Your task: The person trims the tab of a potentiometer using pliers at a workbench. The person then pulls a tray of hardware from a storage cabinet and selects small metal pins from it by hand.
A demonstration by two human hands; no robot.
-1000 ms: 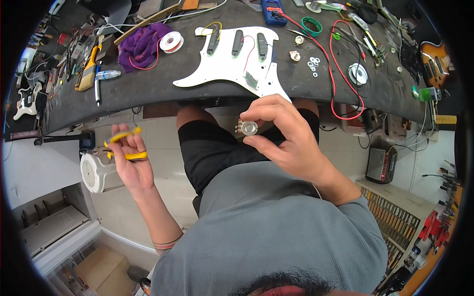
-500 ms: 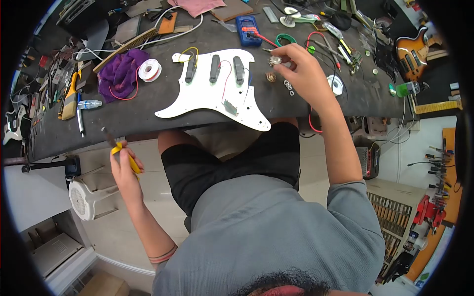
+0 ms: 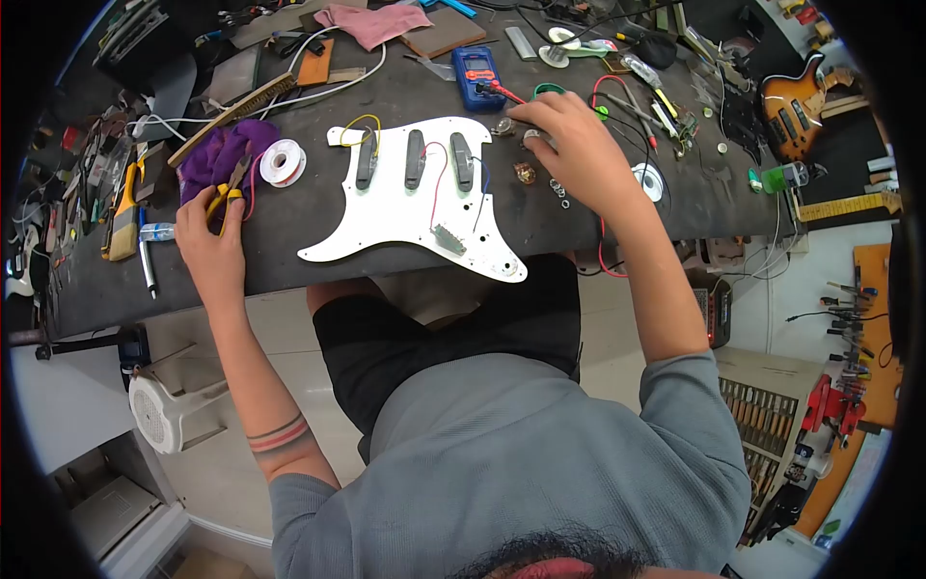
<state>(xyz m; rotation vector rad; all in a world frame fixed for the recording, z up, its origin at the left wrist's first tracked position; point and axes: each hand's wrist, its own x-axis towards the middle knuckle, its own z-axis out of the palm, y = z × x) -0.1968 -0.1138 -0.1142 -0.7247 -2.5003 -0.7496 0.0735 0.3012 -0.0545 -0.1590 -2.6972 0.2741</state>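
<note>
My left hand is at the left of the workbench, its fingers closed round the yellow handles of a pair of pliers, whose jaws lie over a purple cloth. My right hand reaches over the bench with thumb and index finger apart. By its index fingertip a small round metal part rests on the bench. Another metal part is partly hidden under the fingers, and a copper-coloured one lies just nearer. Between my hands lies a white pickguard with three dark pickups and coloured wires.
A wire spool stands left of the pickguard. Beyond it are a blue multimeter and a pink cloth. Small washers and red and black leads lie near my right hand. A marker and brush are at far left.
My left hand has moved up onto the bench with the pliers. My right hand first carried the round metal part from above my lap to the bench, then let go of it there.
</note>
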